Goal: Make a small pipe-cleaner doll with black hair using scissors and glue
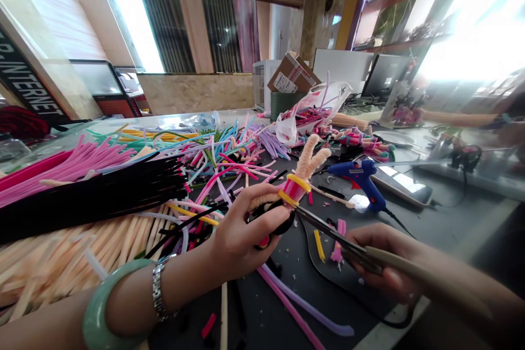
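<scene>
two yellow bands (301,181) already circle the fuzzy piece (305,163) at twelve o'clock, pinched in my left fingers (268,221); my right fingers (375,233) grip scissors (322,223) beside it; black stems (102,195) lie unused at ten.

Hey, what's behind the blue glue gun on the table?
Behind the glue gun and to its right lies a flat device, probably a tablet, with bright reflections on its screen. The gun covers its left edge, so what's there can't be seen.
</scene>
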Demonstrator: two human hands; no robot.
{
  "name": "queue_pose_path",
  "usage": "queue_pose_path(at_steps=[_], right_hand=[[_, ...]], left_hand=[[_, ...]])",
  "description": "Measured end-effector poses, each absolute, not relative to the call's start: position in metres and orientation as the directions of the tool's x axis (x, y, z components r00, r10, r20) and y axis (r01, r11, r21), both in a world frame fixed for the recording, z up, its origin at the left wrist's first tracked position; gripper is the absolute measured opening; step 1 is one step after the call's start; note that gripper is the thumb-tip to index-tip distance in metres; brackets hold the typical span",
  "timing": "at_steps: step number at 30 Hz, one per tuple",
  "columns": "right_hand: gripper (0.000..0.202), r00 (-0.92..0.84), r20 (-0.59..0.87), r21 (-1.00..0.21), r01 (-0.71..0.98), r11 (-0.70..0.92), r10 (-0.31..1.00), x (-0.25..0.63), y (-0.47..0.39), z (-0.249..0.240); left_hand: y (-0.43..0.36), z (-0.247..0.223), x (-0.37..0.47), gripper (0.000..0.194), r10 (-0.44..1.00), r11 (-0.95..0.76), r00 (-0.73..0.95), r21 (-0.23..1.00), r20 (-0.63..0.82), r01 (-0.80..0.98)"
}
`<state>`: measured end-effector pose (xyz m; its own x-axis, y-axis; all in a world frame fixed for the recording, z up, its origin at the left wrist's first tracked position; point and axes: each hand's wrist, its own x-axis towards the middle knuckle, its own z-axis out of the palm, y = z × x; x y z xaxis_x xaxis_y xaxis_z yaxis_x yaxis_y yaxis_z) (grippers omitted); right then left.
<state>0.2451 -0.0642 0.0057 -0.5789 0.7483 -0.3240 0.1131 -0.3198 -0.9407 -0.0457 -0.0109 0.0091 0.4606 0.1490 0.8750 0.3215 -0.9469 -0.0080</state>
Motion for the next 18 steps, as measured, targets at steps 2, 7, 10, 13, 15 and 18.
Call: queue_pose_path(at_steps=[2, 7, 10, 13, 15, 18], right_hand=[[0.069, -0.574, -0.323, -0.942, 0.117, -0.316, 0.752, 0.2455, -0.0634, 0.0039], [0.069, -0.579, -0.321, -0.942, 0.111, -0.317, 0.749, 0.2462, -0.0633, 0.0006], [0.069, -0.56, -0.328, -0.941, 0.129, -0.312, 0.76, 0.2447, -0.0638, 0.0022], [0.069, -0.551, -0.325, -0.944, 0.142, -0.297, 0.769, 0.2422, -0.0641, 0.0053], [0.068, -0.556, -0.32, -0.946, 0.149, -0.287, 0.767, 0.2413, -0.0643, 0.0063], [0.066, -0.557, -0.305, -0.951, 0.136, -0.278, 0.772, 0.2416, -0.0642, 0.0048]], left_hand=[[-0.0107, 0.0094, -0.0453, 0.037, 0.148, -0.951, 0.461, -0.002, 0.875, 0.31], [-0.0097, 0.0081, -0.0456, 0.035, 0.155, -0.954, 0.47, 0.009, 0.869, 0.299], [-0.0089, 0.0066, -0.046, 0.037, 0.156, -0.963, 0.476, 0.025, 0.865, 0.268], [-0.0082, 0.0058, -0.0462, 0.038, 0.149, -0.97, 0.492, 0.031, 0.858, 0.239], [-0.0076, 0.0054, -0.0463, 0.038, 0.146, -0.971, 0.508, 0.025, 0.849, 0.237], [-0.0066, 0.0041, -0.0465, 0.037, 0.145, -0.969, 0.517, 0.016, 0.844, 0.246]])
